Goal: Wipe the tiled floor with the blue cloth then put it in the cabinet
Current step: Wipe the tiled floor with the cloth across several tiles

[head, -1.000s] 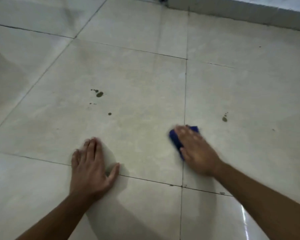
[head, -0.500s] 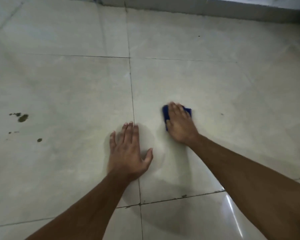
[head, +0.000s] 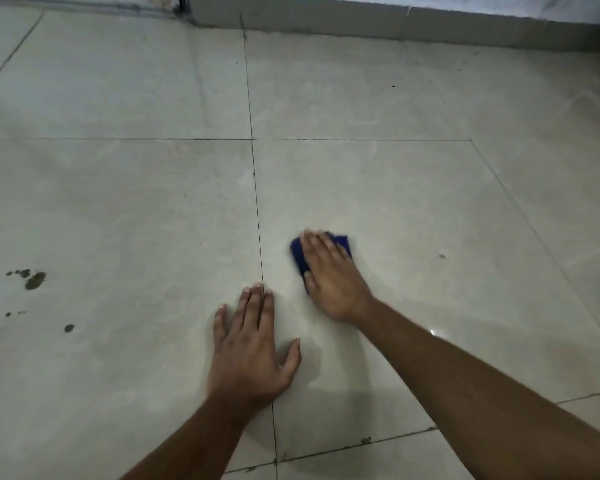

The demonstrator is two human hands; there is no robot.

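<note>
Blue cloth: a small dark-blue fabric cloth (head: 342, 241) lay flat on the floor, mostly covered by the right hand, with only its far edge and left side showing past the fingers.
Floor: pale beige glossy tiled floor (head: 395, 188) with thin dark grout lines; the cloth sat on the tile just right of the long grout line that ran toward the camera.
Right hand: the right hand (head: 329, 275) pressed palm-down on the blue cloth, fingers straight and held close together, not curled round the fabric; the bare forearm stretched in from the lower right.
Left hand: the left hand (head: 250, 348) rested flat on the bare tile, fingers extended and thumb spread to the side, holding nothing; it straddled the grout line, near the right hand but apart from it.
Stains: a cluster of dark greenish-brown spots (head: 35, 280) marked the tile at the far left, well apart from both hands, with a few smaller dots below it.
Small speck: one faint dark speck (head: 442, 256) sat on the tile to the right of the cloth.
Skirting: a grey raised strip (head: 395, 26) ran along the far edge of the floor.
</note>
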